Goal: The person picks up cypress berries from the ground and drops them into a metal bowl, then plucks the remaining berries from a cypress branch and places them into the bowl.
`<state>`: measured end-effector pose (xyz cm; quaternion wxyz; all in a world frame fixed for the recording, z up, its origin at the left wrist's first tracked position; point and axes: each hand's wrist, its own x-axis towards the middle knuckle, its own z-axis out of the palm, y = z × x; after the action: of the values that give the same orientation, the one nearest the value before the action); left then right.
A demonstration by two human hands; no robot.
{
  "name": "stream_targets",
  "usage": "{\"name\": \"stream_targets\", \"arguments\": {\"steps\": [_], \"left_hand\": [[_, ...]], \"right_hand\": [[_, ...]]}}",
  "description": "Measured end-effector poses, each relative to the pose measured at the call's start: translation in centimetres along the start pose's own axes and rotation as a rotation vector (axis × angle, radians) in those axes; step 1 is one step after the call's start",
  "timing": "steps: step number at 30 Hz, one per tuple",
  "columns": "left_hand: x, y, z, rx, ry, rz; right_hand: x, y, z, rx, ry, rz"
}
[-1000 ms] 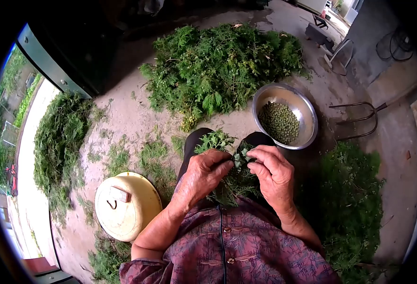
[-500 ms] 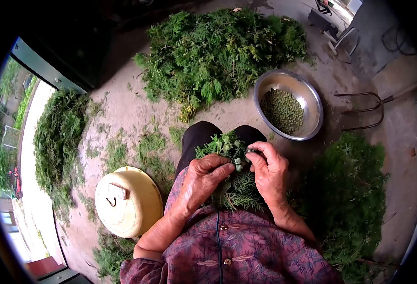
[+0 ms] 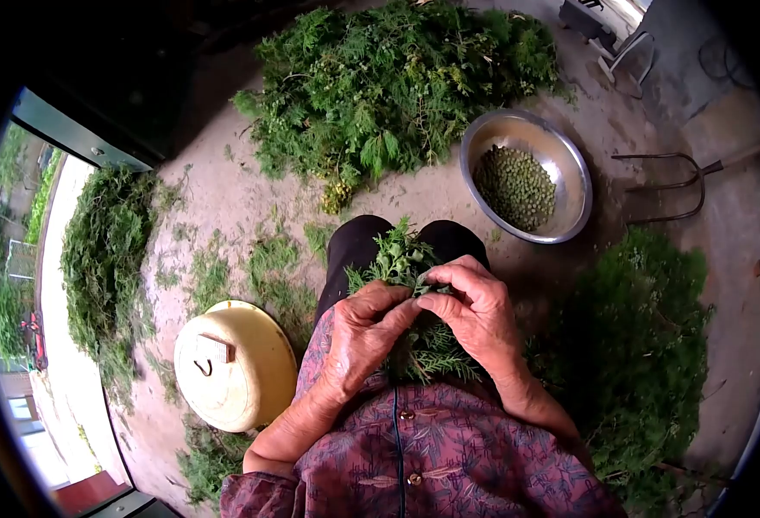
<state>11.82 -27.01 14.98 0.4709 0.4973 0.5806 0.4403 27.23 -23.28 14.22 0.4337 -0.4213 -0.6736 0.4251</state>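
While they meet fingertip to fingertip over the lap, the left hand (image 3: 361, 332) and right hand (image 3: 476, 312) both pinch a feathery green sprig (image 3: 394, 256), its stem running away from the body. A round steel bowl (image 3: 526, 129) of small green berries (image 3: 515, 186) sits ahead-right, nearer the right hand.

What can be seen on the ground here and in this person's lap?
big heap: one, green cuttings, top centre on the concrete
left heap: one, green, by the left edge
right heap: one, green, lower right
bowl: one, silver metal, right of the knees
seeds: many, green, in the bowl
round cover: one, cream, lower left, hook on top
fork tines: one set, dark metal, far right
sprig: one, green, over the lap
left hand: one, gripping the sprig
right hand: one, pinching the sprig
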Motion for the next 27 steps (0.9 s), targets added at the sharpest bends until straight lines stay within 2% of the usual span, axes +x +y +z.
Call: {"name": "stream_targets", "arguments": {"steps": [3, 6, 8, 10, 12, 14, 16, 18, 20, 22, 25, 27], "left_hand": [[0.1, -0.1, 0.0, -0.009, -0.015, -0.012], [0.2, 0.3, -0.1, -0.082, 0.001, -0.124], [0.2, -0.1, -0.1, -0.18, 0.021, -0.179], [0.3, -0.5, -0.1, -0.277, 0.05, -0.239], [0.3, -0.7, -0.1, -0.377, 0.088, -0.307], [0.3, -1.1, -0.2, -0.441, 0.093, -0.289], [0.4, -1.5, -0.1, -0.465, 0.091, -0.267], [0.3, -1.7, 0.1, -0.447, 0.08, -0.243], [0.0, -1.5, 0.6, -0.416, 0.077, -0.214], [-0.1, -1.4, 0.6, -0.394, 0.064, -0.207], [-0.1, -1.3, 0.4, -0.417, 0.036, -0.227], [-0.2, -1.5, 0.4, -0.511, 0.029, -0.271]], "right_hand": [[-0.2, 0.2, 0.4, 0.087, 0.021, 0.08], [-0.4, 0.6, 1.0, 0.06, 0.096, 0.017], [-0.2, 0.1, 0.5, 0.307, 0.15, 0.316], [0.4, 0.4, -0.4, 0.761, 0.158, 0.425], [0.6, -0.1, -0.8, 0.85, 0.113, 0.466], [0.6, -1.3, -1.0, 0.909, 0.072, 0.548], [-0.1, -0.6, -0.8, 0.749, -0.075, 0.547], [-0.3, 0.1, 0.7, 0.416, -0.027, 0.299], [0.0, -0.8, 0.9, 0.167, -0.056, 0.219], [0.0, -0.1, 1.7, 0.049, 0.0, 0.109], [0.0, -0.3, 1.2, 0.276, -0.085, 0.308], [-0.3, -0.2, 0.9, 0.626, -0.065, 0.482]]}}
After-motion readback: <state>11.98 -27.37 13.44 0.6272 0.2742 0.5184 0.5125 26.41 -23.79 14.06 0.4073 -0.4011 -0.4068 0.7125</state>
